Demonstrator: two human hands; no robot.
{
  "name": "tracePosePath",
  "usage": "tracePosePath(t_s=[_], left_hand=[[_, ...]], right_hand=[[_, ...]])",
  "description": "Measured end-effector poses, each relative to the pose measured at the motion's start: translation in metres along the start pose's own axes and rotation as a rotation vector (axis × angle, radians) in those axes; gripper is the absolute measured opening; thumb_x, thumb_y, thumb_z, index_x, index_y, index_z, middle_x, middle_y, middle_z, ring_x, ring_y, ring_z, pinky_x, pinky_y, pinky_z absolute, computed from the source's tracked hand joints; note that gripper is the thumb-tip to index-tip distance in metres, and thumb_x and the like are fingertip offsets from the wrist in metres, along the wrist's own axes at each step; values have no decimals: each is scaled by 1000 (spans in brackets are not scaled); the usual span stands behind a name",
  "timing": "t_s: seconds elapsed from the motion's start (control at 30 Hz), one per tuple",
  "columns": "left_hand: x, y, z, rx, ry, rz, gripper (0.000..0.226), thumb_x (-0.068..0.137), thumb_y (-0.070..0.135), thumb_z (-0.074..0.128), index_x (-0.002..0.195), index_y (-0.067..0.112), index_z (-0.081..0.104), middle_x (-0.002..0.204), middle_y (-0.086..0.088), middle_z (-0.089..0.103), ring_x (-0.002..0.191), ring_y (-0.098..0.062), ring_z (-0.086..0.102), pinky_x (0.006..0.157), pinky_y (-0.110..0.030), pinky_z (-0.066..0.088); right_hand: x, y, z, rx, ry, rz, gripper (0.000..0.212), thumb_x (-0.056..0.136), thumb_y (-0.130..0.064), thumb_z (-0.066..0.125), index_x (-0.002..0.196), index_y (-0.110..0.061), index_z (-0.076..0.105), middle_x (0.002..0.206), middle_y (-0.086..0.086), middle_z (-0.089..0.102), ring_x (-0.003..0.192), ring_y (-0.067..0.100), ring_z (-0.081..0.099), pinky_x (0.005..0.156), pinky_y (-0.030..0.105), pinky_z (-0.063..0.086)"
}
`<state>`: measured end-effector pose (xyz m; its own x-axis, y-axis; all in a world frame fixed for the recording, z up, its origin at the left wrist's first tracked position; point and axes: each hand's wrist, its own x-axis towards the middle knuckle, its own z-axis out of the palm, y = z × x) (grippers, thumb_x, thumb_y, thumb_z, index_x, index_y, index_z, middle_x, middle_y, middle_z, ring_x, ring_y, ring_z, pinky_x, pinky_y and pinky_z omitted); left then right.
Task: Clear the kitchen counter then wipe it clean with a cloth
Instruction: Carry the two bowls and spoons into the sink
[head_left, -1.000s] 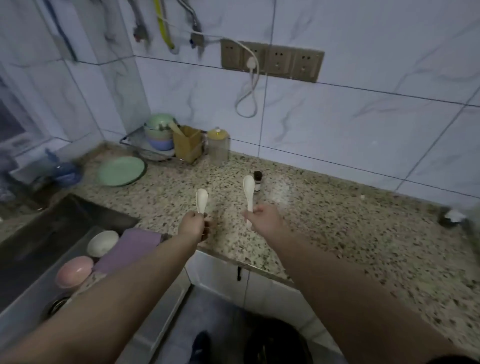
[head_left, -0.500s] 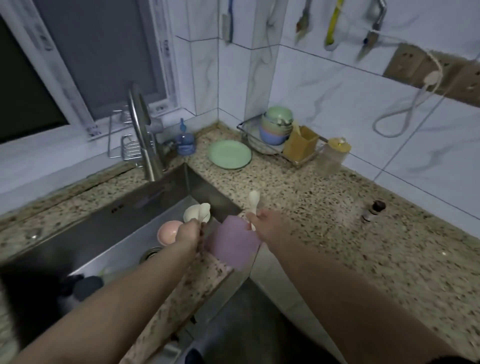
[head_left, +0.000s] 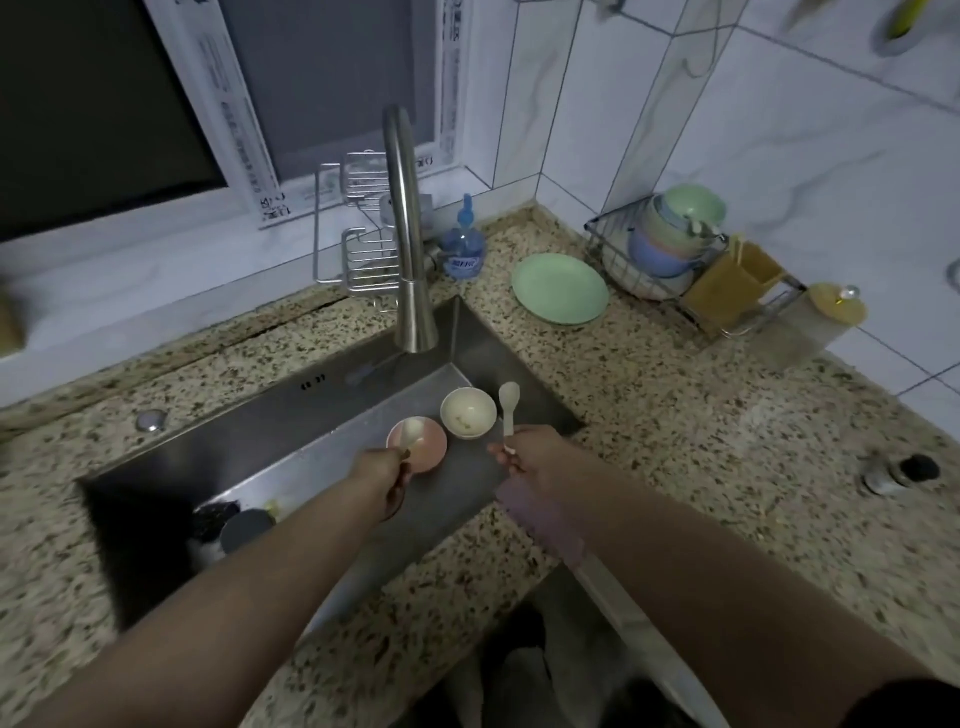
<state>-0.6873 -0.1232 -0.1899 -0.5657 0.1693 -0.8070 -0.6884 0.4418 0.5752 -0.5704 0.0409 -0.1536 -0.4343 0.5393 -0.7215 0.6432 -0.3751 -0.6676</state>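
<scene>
Both my hands are over the steel sink (head_left: 291, 415). My left hand (head_left: 382, 480) grips a white spoon (head_left: 410, 434) whose bowl lies over the pink bowl (head_left: 428, 457) in the sink. My right hand (head_left: 524, 452) pinches a second white spoon (head_left: 508, 405) upright beside the cream bowl (head_left: 467, 413). A purple cloth (head_left: 545, 519) lies on the sink's front corner, partly under my right forearm. The speckled granite counter (head_left: 701, 441) stretches to the right.
A tall faucet (head_left: 408, 234) rises behind the sink. On the counter are a green plate (head_left: 560, 289), a wire rack with stacked bowls (head_left: 675, 234), a yellow-lidded jar (head_left: 826, 322), a blue bottle (head_left: 464, 249) and a small dark-capped bottle (head_left: 901, 474). A dark scrubber (head_left: 228, 519) sits in the sink.
My view has swung left from the counter to the sink. Both hands carried their spoons over the sink, and the left spoon has come down over the pink bowl.
</scene>
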Motion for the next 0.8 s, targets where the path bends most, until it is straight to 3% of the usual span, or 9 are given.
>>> tracePosePath(t_s=[0.1,0.17,0.23,0.4,0.53,0.8], left_hand=[[13,0,-6,3,25,-51,26,97,11,47,76,4,60,59,-7,52,35,-11,43,33,-12,29],[18,1,-7,13,0,-72,30,95,6,40,71,4,59,61,-8,53,47,-14,43,37,-16,29],[22,2,-6,3,-26,-84,33,94,0,35,72,2,60,64,-10,53,54,-16,43,46,-23,29],[36,0,1,-185,-63,-116,25,96,-2,46,76,0,60,76,-15,60,67,-19,51,71,-27,41],[62,-13,15,-139,-52,-166,13,91,7,60,79,4,62,90,-18,62,61,-18,48,53,-27,29],[115,-20,49,-282,32,-263,18,98,12,51,86,8,63,94,-15,68,66,-18,54,50,-25,30]], right_hand=[[22,-5,10,7,-19,68,9,94,1,56,94,-1,64,95,16,65,60,12,53,57,22,39],[36,-7,16,29,-33,89,18,97,-2,54,113,3,62,93,12,68,63,10,57,58,20,44],[49,-11,20,73,-44,101,22,98,-3,55,118,3,59,91,13,70,65,9,61,55,17,48],[86,-13,25,160,-64,138,10,96,-5,58,103,3,58,79,12,68,70,18,68,54,18,51],[128,-9,25,94,-35,164,18,94,-11,64,80,-1,59,57,5,69,45,9,67,42,19,49],[196,0,29,31,-13,265,28,98,-9,57,70,-4,57,44,2,64,35,8,59,45,24,41]])
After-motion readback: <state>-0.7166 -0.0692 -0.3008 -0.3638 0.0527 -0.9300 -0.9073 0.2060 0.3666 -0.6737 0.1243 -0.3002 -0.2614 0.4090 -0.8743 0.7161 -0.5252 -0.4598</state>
